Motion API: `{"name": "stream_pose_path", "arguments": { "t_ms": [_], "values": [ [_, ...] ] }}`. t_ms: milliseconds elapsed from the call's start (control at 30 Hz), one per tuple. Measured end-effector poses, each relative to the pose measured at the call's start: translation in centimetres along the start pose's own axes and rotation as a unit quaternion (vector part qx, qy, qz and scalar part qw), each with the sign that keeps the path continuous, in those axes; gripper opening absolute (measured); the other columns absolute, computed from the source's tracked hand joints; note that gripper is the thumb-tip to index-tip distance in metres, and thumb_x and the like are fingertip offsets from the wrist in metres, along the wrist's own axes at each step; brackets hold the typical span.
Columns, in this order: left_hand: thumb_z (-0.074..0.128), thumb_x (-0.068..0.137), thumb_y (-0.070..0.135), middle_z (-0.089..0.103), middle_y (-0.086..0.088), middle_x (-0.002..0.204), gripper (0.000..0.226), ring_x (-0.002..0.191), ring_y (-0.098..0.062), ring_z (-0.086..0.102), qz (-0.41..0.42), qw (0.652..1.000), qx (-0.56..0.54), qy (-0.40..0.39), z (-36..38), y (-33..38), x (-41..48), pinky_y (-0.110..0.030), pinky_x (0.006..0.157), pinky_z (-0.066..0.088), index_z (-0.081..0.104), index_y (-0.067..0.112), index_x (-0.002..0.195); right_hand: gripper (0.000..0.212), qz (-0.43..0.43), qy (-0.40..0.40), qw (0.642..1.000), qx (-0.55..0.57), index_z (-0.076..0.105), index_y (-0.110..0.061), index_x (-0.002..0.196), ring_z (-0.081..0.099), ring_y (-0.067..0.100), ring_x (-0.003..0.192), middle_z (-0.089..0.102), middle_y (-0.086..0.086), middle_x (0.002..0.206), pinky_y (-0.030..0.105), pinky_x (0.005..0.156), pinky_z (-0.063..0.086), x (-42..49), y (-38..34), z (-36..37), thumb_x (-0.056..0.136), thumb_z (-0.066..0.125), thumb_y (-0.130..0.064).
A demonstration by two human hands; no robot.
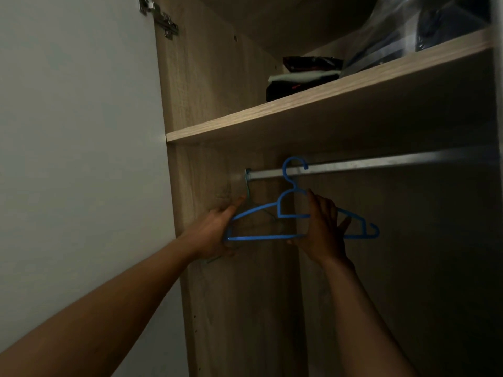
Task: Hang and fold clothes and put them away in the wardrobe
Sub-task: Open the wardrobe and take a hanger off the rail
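Blue hanger (261, 237) at rail (381, 163), left hand (217, 229), right hand (324, 232) gripping it (fingers (314, 200) curled), clothes (302, 77) shelved.

**Two Arms, Mine**

My left forearm (122, 295): bare from the near left corner to the wrist. My left hand (217, 231): bare. Right forearm (362, 308): bare from the near edge to the wrist. Right hand (324, 235): bare, its back towards me, finer detail lost in shadow.

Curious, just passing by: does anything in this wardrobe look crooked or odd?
Nothing looks damaged. The blue hanger on the rail is bare, held by the left hand and right hand. A thin greenish hanger sits tucked at the rail's wall end, behind it.
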State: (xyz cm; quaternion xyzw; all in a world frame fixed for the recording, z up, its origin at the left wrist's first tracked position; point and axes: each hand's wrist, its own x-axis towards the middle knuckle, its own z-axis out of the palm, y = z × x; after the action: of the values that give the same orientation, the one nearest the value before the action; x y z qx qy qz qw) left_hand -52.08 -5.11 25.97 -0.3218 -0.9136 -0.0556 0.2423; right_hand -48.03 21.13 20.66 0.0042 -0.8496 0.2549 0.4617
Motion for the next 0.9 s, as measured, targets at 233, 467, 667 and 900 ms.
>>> {"name": "stream_pose_path", "arguments": {
  "t_ms": [233,467,667,900],
  "values": [
    [0.079,0.078,0.003,0.049,-0.011,0.145,0.119,0.124,-0.023,0.057,-0.009,0.999,-0.031,-0.026,-0.6,-0.3,-0.7,-0.033,0.102,0.047,-0.005,0.031,0.157,0.123,0.010,0.015,0.999,-0.036,0.002,-0.036,0.153,0.006,0.024,0.150,0.017,-0.005,0.156,0.073,0.112,0.004,0.1,0.3,0.7,0.067,0.089,-0.026],
    [0.066,0.085,-0.007,0.051,-0.011,0.143,0.111,0.120,-0.023,0.060,-0.039,0.998,-0.044,-0.028,-0.7,-0.7,-0.5,-0.031,0.097,0.052,-0.011,0.033,0.156,0.120,0.022,0.003,0.999,-0.029,0.003,-0.039,0.152,0.002,0.022,0.150,0.015,-0.008,0.156,0.071,0.114,0.006,-0.3,0.9,1.7,0.070,0.086,-0.013],
    [0.066,0.086,-0.005,0.050,-0.011,0.144,0.111,0.128,-0.024,0.054,-0.049,0.997,-0.063,-0.013,-0.9,-0.3,-0.6,-0.035,0.102,0.049,-0.010,0.035,0.156,0.113,0.019,0.006,0.999,-0.043,0.007,-0.037,0.154,0.000,0.021,0.149,0.014,-0.010,0.155,0.069,0.115,-0.003,-0.7,0.1,1.9,0.074,0.080,-0.004],
    [0.065,0.090,0.002,0.058,-0.011,0.131,0.095,0.116,-0.022,0.060,-0.040,0.999,-0.036,-0.004,-0.9,-0.4,-0.9,-0.029,0.095,0.051,0.004,0.026,0.158,0.112,0.045,-0.004,0.998,-0.039,0.003,-0.039,0.153,-0.004,0.022,0.150,0.010,-0.010,0.158,0.069,0.114,-0.005,-1.4,0.4,1.4,0.076,0.076,-0.002]
  ]
}}
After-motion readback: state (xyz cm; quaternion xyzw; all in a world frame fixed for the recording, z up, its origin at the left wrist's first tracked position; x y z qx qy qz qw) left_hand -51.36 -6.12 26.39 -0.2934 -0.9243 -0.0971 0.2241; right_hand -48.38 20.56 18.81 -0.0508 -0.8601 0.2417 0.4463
